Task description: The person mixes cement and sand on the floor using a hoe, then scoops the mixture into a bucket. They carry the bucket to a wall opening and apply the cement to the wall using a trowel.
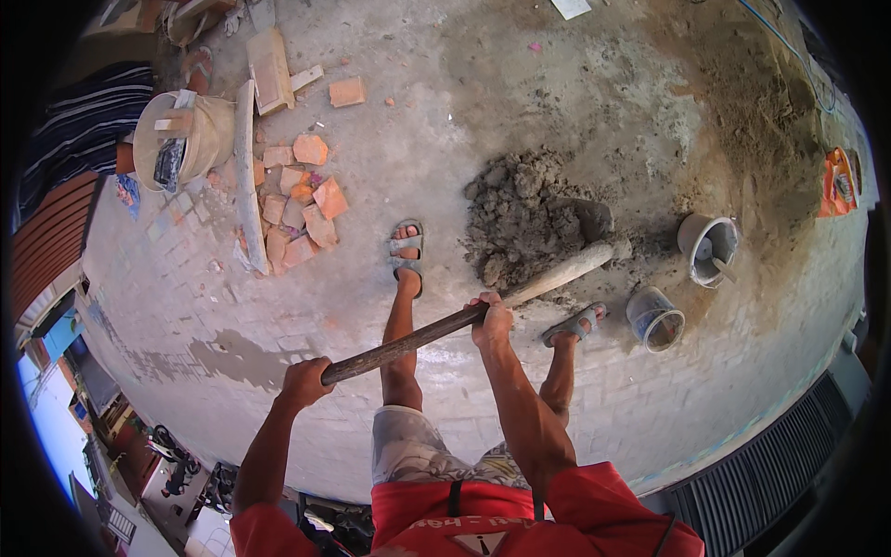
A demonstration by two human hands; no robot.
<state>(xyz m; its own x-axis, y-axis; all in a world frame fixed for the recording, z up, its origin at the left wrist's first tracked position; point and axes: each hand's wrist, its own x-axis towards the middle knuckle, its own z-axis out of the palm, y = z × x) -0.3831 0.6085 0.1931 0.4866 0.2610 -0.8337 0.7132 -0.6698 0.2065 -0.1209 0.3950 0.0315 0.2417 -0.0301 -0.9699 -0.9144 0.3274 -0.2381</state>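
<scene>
The person wears a red shirt [436, 506] and pale patterned shorts [404, 450]. The left hand [304, 382] grips the butt end of a hoe [418, 337], its fingers wrapped closed around the dark wooden handle. The right hand [494, 320] grips the same handle farther along, fingers curled shut around it where dark wood meets a paler, grey-coated length. The hoe slants up to the right across the front of the legs; its blade rests in the right side of a grey mortar heap [520, 209]. Both feet stand on the paved ground [399, 130] in grey sandals [407, 245], the right one near the heap. To its right are a translucent bucket [643, 308] and, just beyond, a pale bucket [689, 234] containing grey material. Left of the heap, well apart, lie broken brick pieces [320, 227] beside a long pale plank [248, 172]. Beyond the plank stands a beige bucket [215, 135], near another person in striped clothing [79, 130]. A sand pile [756, 102] spreads at far right, beside an orange bag [838, 186].
</scene>
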